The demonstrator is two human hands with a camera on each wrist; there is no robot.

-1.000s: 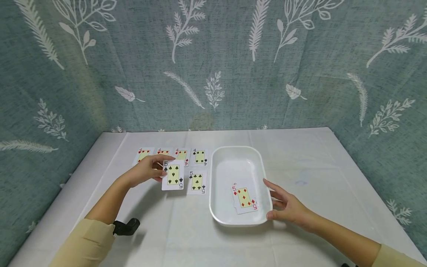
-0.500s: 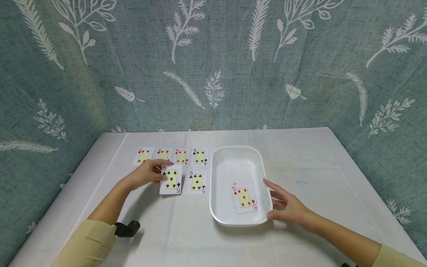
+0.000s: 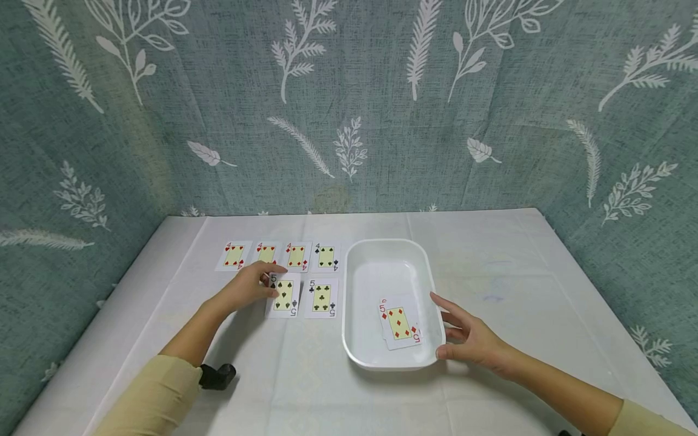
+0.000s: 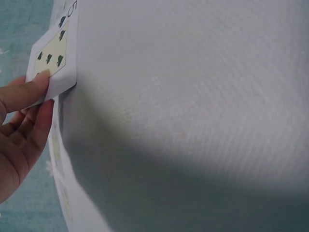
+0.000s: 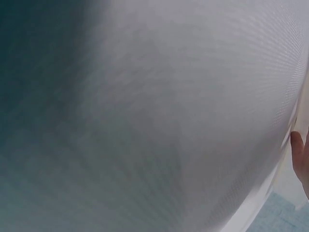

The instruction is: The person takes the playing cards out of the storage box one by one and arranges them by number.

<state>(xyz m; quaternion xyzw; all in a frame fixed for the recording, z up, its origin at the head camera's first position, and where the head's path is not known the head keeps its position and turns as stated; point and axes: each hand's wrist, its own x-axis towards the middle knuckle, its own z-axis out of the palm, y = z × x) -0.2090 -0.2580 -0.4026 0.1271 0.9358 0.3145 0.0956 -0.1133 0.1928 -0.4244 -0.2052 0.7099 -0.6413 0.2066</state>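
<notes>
Between thumb and fingers, my left hand (image 3: 251, 287) pinches a five of spades playing card (image 3: 284, 298) by its left side. That card is down at the table, just left of a five of clubs (image 3: 322, 298). In the left wrist view the five of spades (image 4: 53, 60) is tilted, with the thumb on its face. My right hand (image 3: 475, 342) holds the right wall of a white tray (image 3: 389, 365), fingers and thumb at its rim. Inside the tray lies a five of diamonds (image 3: 400, 324) on at least one other card. The right wrist view shows only part of the right hand (image 5: 300, 157).
Behind the fives runs a row of fours: a four of hearts (image 3: 234, 256), another red four (image 3: 266, 253) partly covered by the left hand, a four of diamonds (image 3: 296, 257) and a black four (image 3: 326, 257). Patterned green cloth (image 3: 349, 151) walls the white table (image 3: 305, 387).
My left hand has lowered the five of spades toward the table, then shifted it slightly right, beside the five of clubs. The right hand and tray have stayed put.
</notes>
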